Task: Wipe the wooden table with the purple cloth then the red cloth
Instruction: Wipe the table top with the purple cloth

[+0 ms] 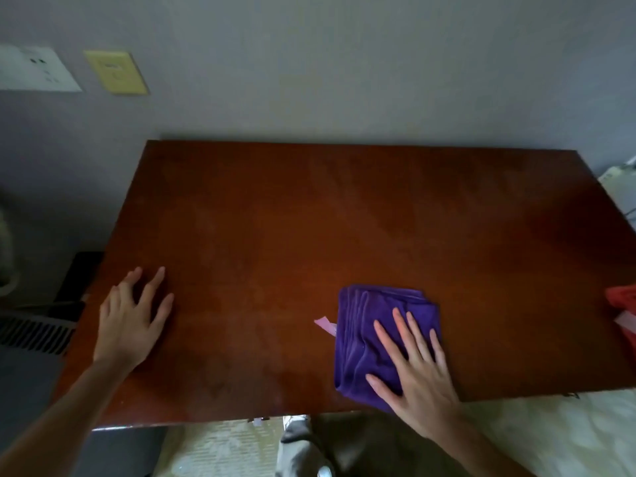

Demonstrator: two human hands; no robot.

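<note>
The purple cloth (382, 342), folded into a thick pad, lies on the near right part of the wooden table (309, 218). It is pressed flat under the right hand (418, 370), whose fingers are straight and slightly spread over the cloth's near right corner, with nothing pinched. A small pale label (325, 325) sticks out at the cloth's left edge. The left hand (129, 318) is laid open on the table near the left edge, fingers spread, and nothing is held by it. The red cloth (623, 301) is seen only in part, at the far right edge of the table, well apart from both hands and untouched.

The first wipe appears to be in hand. For it to be done well, the palm should be shifted nearer the middle of the pad so that the folds are not dragged apart, and even downward pressure should be kept. Long overlapping strokes are advised, so that the far corners and the left side are covered too. The table is best steadied by the left hand, which will need to be lifted when that patch is reached
</note>
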